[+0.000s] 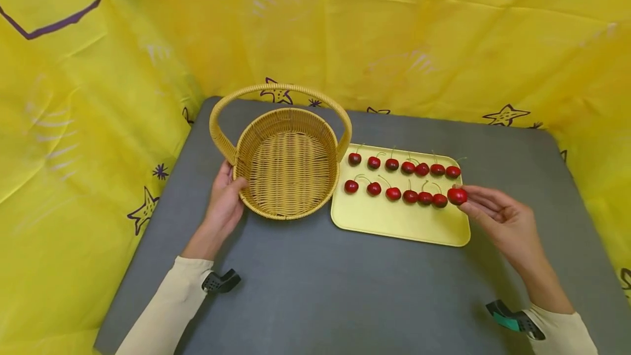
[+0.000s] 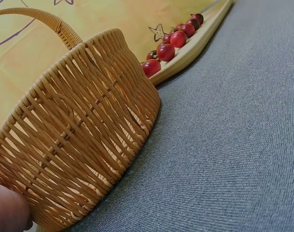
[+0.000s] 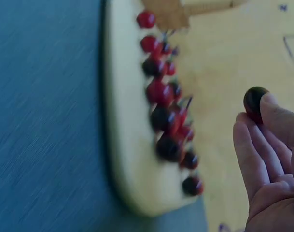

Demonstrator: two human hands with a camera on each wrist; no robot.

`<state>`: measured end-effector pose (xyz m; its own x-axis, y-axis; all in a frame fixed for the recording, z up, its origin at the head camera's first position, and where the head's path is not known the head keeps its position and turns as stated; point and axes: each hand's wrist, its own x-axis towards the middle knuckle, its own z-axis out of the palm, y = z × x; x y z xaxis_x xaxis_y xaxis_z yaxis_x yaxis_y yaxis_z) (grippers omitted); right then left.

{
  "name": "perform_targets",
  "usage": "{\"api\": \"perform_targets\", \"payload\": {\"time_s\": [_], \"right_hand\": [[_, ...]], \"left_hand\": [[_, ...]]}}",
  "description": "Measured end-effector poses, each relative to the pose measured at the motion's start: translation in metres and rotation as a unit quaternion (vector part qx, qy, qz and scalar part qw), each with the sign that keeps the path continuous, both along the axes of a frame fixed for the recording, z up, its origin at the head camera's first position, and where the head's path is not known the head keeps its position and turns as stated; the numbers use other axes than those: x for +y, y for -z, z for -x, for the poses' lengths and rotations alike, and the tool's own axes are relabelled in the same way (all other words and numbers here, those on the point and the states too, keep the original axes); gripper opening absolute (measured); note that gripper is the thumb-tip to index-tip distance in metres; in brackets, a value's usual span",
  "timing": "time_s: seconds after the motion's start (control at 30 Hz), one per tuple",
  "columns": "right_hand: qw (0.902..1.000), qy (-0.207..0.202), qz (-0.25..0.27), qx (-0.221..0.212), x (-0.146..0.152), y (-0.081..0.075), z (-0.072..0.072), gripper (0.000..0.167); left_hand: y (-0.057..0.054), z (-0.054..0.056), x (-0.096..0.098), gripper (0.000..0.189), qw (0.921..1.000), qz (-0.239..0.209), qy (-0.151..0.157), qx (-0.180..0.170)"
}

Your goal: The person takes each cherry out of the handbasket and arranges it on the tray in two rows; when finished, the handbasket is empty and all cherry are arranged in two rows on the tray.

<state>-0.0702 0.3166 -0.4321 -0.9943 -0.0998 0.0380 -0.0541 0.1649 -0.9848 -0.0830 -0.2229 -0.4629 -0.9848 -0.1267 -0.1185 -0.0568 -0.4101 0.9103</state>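
Note:
My left hand (image 1: 225, 201) grips the left side of a round wicker basket (image 1: 287, 217), thumb over its rim and fingers outside. The basket has a tall arched handle and its woven floor shows with nothing on it. In the left wrist view only a bit of that hand (image 2: 9, 209) appears against the basket wall (image 2: 84, 125). My right hand (image 1: 508, 223) pinches a dark red cherry (image 1: 457, 196) between thumb and fingertips, over the right end of a pale yellow tray (image 1: 394, 229). The right wrist view shows the pinched cherry (image 3: 254, 104) raised off the tray.
Two rows of stemmed cherries (image 1: 393, 193) lie on the tray, just right of the basket. Tray and basket stand on a grey table (image 1: 345, 289). Yellow cloth (image 1: 394, 43) with purple drawings hangs behind the table and along its sides.

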Motion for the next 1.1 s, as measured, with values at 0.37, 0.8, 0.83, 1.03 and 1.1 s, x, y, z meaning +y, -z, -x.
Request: {"api": "perform_targets", "payload": {"time_s": [0.37,0.8,0.83,1.03,1.1], "right_hand": [[0.9879,0.047,-0.147,-0.009,0.029,0.040,0.002,0.042],[0.9503,0.052,-0.290,0.099,0.030,0.051,0.008,0.041],[0.9470,0.051,-0.299,0.107,0.030,0.051,0.009,0.042],[0.9215,0.036,-0.350,0.165,0.030,0.053,0.010,0.050],[0.9158,0.033,-0.362,0.171,0.030,0.055,0.010,0.048]], "left_hand": [[0.001,-0.004,-0.006,0.083,1.0000,-0.002,0.002,0.001],[-0.002,-0.001,0.000,0.080,0.9999,-0.010,0.007,0.003],[-0.002,-0.001,0.000,0.080,0.9999,-0.009,0.007,0.002],[-0.002,-0.001,0.000,0.081,1.0000,-0.003,0.009,0.000],[-0.002,-0.002,0.000,0.082,1.0000,-0.003,0.009,-0.001]]}}
